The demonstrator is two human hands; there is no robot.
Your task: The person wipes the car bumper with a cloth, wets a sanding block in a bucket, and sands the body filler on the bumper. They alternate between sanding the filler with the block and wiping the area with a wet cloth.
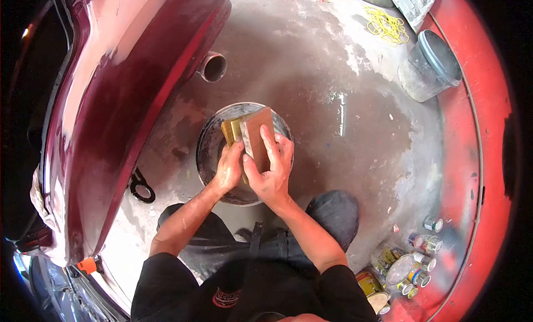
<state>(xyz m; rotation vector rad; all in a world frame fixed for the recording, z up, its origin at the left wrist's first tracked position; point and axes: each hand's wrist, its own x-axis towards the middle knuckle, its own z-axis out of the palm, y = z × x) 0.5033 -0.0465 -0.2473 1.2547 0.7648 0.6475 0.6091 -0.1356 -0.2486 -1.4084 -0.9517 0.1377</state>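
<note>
Above a round bucket (206, 155), both hands are close together in the middle of the view. My right hand (272, 166) is wrapped round a brownish-grey rectangular block (257, 134), thumb on its near face and fingers along its right side. My left hand (228, 165) grips a yellowish block (231, 131) that stands just left of the other one. The two blocks are tilted and touch or nearly touch. The bucket's inside is mostly hidden behind the hands and blocks.
A dark red car panel (127, 94) runs along the left, near an upright pipe (213, 66). On the right are a grey bucket (430, 66), yellow cord (386, 26), several paint cans (401, 269) and a red panel (488, 155). A black ringed part (142, 192) lies left.
</note>
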